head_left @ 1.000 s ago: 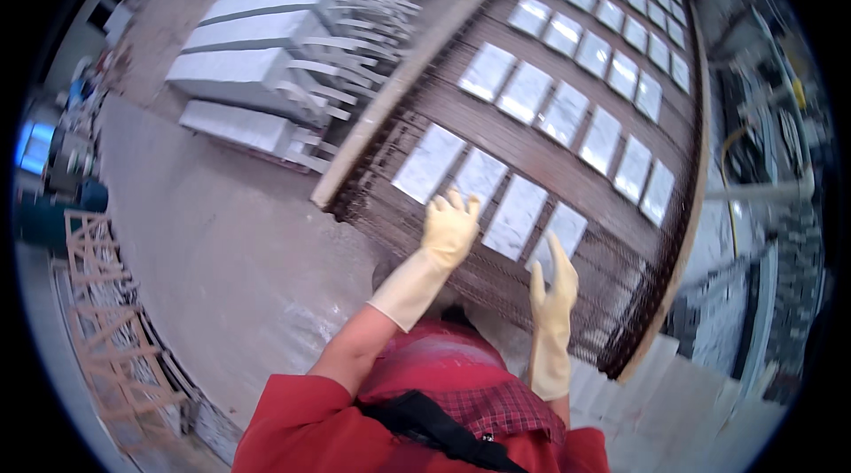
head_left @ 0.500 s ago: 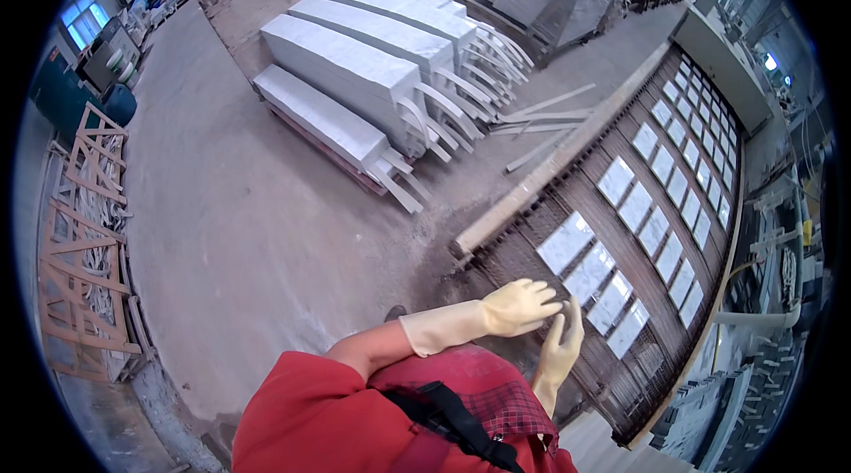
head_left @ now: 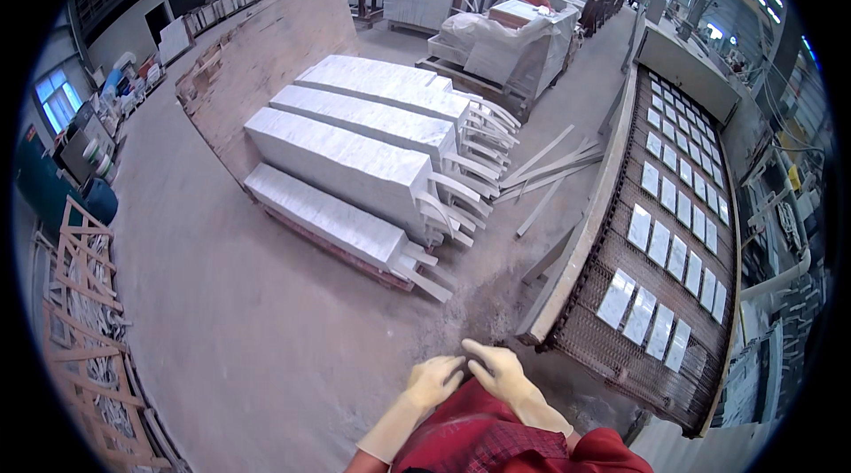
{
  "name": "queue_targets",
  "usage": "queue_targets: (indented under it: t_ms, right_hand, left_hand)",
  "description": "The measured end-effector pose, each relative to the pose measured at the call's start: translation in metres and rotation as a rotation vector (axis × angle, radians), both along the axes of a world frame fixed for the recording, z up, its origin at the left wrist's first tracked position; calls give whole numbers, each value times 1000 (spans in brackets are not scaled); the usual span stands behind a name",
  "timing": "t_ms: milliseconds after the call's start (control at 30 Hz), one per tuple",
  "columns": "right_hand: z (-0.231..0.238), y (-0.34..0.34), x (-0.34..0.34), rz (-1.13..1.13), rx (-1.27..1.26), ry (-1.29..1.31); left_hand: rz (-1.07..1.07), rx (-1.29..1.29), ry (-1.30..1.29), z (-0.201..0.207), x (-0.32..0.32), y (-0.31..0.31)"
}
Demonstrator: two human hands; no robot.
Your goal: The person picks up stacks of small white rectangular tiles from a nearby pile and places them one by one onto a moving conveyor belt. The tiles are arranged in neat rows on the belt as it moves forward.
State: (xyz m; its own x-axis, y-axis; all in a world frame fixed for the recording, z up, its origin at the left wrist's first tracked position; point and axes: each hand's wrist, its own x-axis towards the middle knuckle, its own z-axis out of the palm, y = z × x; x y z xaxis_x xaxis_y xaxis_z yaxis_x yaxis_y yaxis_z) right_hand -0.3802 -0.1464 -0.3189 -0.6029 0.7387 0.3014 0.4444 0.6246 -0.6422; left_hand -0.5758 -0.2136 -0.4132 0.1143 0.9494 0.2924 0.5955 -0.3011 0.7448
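Both my hands wear cream rubber gloves and are held in front of my red clothing at the lower middle. My left hand [head_left: 434, 382] has loosely bent fingers pointing right, with nothing seen in it. Beside it, my right hand [head_left: 500, 374] faces it with fingers and thumb apart, also holding nothing visible. The fingertips come close together; whether they touch I cannot tell. Nearest on the right is a conveyor [head_left: 592, 340] with a brown mesh belt. Rows of white, grey-veined marble tiles [head_left: 638, 317] lie flat on it, spaced apart.
Ahead stand stacks of long white marble pieces [head_left: 346, 149] on a low pallet, with strips jutting from their right ends. Loose strips [head_left: 554, 173] lie on the floor by the conveyor. A wooden crate frame [head_left: 84, 322] stands left. A plastic-wrapped stack [head_left: 510, 47] sits farther back.
My view has swung up and right, so the stacks and conveyor sit differently. My hands have moved from beside the belt's near end to in front of my body.
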Motion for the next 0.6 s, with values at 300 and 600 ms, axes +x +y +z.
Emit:
queue_targets:
  t_ms: [300, 600]
  right_hand:
    - [-57, 84, -94, 50, -187, -141]
    - [-64, 171, -166, -91, -283, -230]
  left_hand:
    - [-176, -412, 174, -33, -89, 70]
    - [-95, -402, 363, -59, -221, 160]
